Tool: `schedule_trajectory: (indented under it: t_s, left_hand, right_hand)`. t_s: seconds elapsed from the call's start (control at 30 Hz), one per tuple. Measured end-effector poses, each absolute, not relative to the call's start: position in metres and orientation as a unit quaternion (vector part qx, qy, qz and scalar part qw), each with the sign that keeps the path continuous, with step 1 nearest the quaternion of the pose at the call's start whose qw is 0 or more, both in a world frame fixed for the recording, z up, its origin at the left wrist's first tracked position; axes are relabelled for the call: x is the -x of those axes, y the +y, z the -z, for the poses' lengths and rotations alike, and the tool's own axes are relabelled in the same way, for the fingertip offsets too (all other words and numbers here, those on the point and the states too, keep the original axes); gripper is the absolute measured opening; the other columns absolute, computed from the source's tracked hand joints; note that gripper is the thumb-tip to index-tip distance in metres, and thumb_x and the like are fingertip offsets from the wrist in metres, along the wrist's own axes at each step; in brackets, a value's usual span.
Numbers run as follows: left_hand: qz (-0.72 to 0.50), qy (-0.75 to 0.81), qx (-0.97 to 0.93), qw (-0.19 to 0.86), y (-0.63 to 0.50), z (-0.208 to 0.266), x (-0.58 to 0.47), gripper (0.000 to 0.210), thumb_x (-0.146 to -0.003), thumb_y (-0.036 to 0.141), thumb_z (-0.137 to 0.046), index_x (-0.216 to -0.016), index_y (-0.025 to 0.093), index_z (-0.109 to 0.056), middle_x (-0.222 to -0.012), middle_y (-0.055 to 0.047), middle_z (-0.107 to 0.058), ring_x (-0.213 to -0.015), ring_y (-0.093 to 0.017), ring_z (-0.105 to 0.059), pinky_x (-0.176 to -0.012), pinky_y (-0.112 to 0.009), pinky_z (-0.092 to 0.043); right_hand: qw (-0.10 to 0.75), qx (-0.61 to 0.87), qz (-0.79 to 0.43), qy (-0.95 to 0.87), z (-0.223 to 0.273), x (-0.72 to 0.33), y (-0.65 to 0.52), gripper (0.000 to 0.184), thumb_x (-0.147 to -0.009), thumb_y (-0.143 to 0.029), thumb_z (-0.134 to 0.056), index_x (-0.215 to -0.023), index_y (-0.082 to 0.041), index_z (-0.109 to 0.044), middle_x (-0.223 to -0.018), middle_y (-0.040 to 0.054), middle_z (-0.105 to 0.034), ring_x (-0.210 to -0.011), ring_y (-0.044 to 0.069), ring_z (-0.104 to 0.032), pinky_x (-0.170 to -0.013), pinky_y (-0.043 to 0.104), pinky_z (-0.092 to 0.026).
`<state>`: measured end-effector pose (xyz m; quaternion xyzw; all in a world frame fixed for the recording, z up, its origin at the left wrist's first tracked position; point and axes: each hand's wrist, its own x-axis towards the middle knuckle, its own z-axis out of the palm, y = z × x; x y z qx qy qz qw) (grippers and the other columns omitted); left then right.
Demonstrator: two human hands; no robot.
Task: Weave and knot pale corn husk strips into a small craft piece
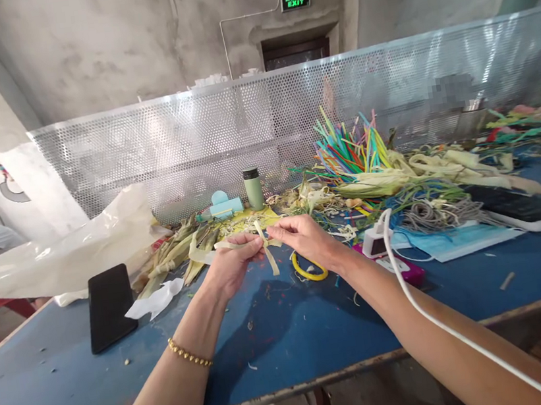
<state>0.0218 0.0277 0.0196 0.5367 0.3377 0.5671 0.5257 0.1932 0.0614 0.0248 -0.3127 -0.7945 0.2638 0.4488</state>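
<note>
Over the blue table my left hand (233, 264) pinches pale corn husk strips (273, 262) between thumb and fingers. One strip stands crosswise at the fingertips, its lower end hanging toward the table. A wider pale piece sticks out leftward behind the same hand. My right hand (305, 238) faces it, thumb and fingers closed at the right side of the strips. Its fingertips seem to grip a strip end, mostly covered by the fingers. Just below my right hand lies a yellow ring (310, 273) on the table.
A black phone (111, 308), white scrap (156, 300) and plastic bag (67, 246) lie left. Behind stand a green cup (253, 190) and colourful pipe cleaners (350, 149). To the right are coiled cords (433, 204), a blue mask (459, 237) and a white cable (406, 287) crossing my right forearm.
</note>
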Motion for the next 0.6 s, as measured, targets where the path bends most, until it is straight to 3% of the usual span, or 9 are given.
schedule_trajectory:
  t_s: [0.2,0.4,0.6]
  left_hand:
    - [-0.557,0.366,-0.562,0.489,0.0298,-0.017,-0.0195,0.018,-0.064,0.028,-0.077,-0.065,0.012,-0.068,-0.06,-0.003,-0.062,-0.055,-0.011,-0.054,-0.057,-0.024,-0.041]
    - [-0.542,0.377,-0.597,0.455,0.0311,-0.0135,-0.0177,0.015,-0.069,0.03,-0.072,-0.068,0.015,-0.07,-0.064,-0.004,-0.066,-0.058,-0.013,-0.056,-0.059,-0.026,-0.039]
    - [-0.54,0.36,-0.57,0.504,0.0305,-0.0135,-0.0194,0.017,-0.066,0.029,-0.075,-0.066,0.013,-0.069,-0.061,-0.004,-0.064,-0.057,-0.013,-0.055,-0.06,-0.026,-0.04]
  right_hand:
    - [0.376,0.299,-0.34,-0.808,-0.0266,-0.194,0.0572,0.017,-0.083,-0.029,-0.054,-0.075,-0.015,-0.057,-0.058,-0.0014,-0.055,-0.05,0.01,-0.049,-0.049,0.022,-0.037]
    - [0.401,0.33,-0.218,-0.826,-0.0252,-0.189,0.0554,0.007,-0.078,-0.016,-0.054,-0.072,-0.015,-0.057,-0.065,0.0001,-0.058,-0.057,0.01,-0.048,-0.053,0.022,-0.036]
    - [0.407,0.341,-0.229,-0.816,-0.0241,-0.1866,0.0534,0.007,-0.077,-0.017,-0.055,-0.071,-0.015,-0.058,-0.064,0.0006,-0.058,-0.058,0.011,-0.05,-0.054,0.023,-0.038]
